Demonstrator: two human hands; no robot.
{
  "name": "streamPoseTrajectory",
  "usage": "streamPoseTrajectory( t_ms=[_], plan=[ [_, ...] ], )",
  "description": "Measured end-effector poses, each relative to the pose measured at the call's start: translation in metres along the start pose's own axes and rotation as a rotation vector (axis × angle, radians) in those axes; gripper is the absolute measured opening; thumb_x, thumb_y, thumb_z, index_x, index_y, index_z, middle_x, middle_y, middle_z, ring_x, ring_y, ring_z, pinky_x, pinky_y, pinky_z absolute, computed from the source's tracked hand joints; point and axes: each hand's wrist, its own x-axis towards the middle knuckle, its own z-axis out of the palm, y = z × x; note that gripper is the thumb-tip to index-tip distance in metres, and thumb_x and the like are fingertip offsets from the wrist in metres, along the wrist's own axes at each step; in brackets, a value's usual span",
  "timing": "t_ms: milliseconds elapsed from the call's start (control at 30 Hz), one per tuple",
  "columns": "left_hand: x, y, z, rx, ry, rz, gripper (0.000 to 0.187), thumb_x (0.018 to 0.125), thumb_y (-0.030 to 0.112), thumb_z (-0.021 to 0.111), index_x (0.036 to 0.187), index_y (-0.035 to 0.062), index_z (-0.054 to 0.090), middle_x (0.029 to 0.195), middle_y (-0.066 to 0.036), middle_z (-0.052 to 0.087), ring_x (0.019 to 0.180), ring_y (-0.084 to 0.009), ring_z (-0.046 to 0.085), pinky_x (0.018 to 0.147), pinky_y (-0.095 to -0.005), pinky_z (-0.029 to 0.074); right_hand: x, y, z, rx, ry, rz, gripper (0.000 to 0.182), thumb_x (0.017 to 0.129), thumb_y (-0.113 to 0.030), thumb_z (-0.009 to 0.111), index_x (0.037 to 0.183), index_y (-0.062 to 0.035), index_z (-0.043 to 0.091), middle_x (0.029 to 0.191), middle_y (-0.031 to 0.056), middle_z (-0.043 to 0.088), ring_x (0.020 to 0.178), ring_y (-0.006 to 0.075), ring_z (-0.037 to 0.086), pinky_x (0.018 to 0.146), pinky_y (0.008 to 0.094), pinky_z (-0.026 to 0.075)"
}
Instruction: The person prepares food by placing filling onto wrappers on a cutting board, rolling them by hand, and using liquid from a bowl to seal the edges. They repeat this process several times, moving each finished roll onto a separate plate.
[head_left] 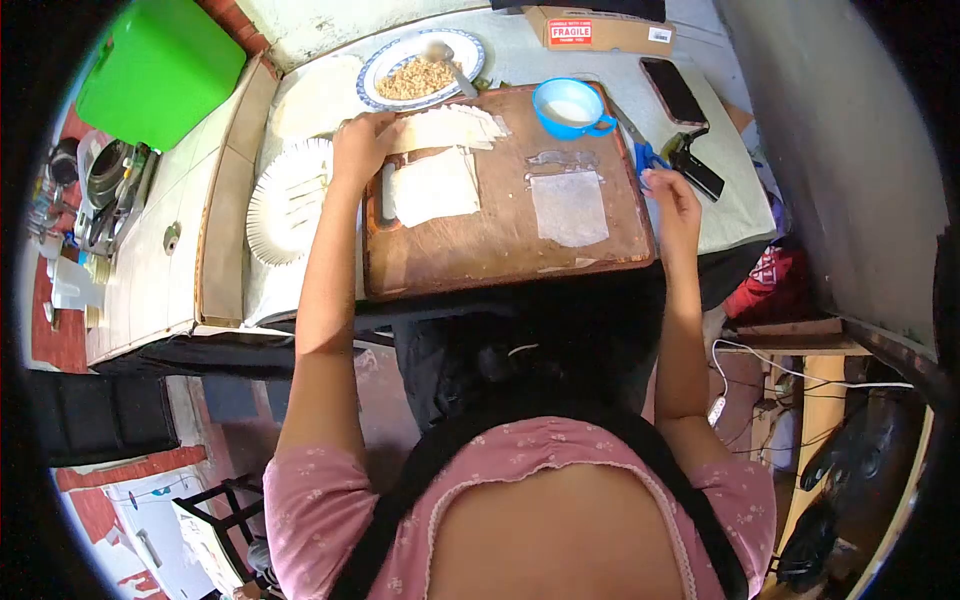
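Note:
My left hand point(364, 146) is at the board's upper left corner, its fingers curled at the left end of a pile of thin pale wrapper strips point(450, 129). Just below lies a stack of square wrappers point(435, 187). A single translucent wrapper point(570, 209) lies flat on the right of the wooden board point(500, 250), below a wet smear. My right hand point(676, 205) is beyond the board's right edge, fingers closed at the blue handle of what looks like a pair of scissors point(645, 156). A blue cup point(568, 125) of whitish liquid stands at the board's upper right.
A patterned plate point(374, 85) holds chopped filling and a spoon point(450, 68). Left of the board is a white fluted plate point(268, 215) with rolled pieces. A phone point(672, 90) and a black stand point(697, 167) lie at right, a cardboard box point(610, 35) behind.

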Motion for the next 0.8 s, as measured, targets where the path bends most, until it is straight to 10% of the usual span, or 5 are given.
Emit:
streamPoseTrajectory(
  t_ms=[367, 567, 800],
  plan=[
    [-0.017, 0.013, 0.003, -0.074, 0.064, -0.168, 0.021, 0.085, 0.028, 0.072, 0.098, 0.0114, 0.075, 0.092, -0.013, 0.073, 0.083, -0.0329, 0.07, 0.077, -0.041, 0.054, -0.009, 0.025, -0.023, 0.142, -0.008, 0.085, 0.022, 0.101, -0.015, 0.052, 0.103, 0.003, 0.065, 0.104, 0.0068, 0.066, 0.099, 0.0128, 0.059, 0.09, 0.0262, 0.044],
    [-0.016, 0.049, -0.021, -0.426, 0.059, 0.119, 0.013, 0.089, 0.011, 0.064, 0.098, 0.0028, 0.064, 0.098, -0.013, 0.073, 0.092, -0.0248, 0.071, 0.082, -0.0369, 0.053, -0.011, 0.0, -0.008, 0.012, -0.032, 0.032, 0.018, 0.098, -0.014, 0.057, 0.104, 0.0001, 0.067, 0.107, 0.0055, 0.069, 0.104, 0.0136, 0.06, 0.095, 0.0261, 0.042],
    [-0.03, 0.155, -0.064, -1.047, -0.601, 0.352, 0.012, 0.094, 0.006, 0.057, 0.105, 0.0039, 0.055, 0.096, 0.001, 0.058, 0.096, -0.0075, 0.056, 0.084, -0.0234, 0.045, -0.005, -0.052, 0.059, 0.211, -0.346, -0.036, 0.043, 0.089, -0.011, 0.069, 0.13, -0.0045, 0.056, 0.13, 0.0046, 0.061, 0.119, 0.0162, 0.056, 0.104, 0.033, 0.04]
  ],
)
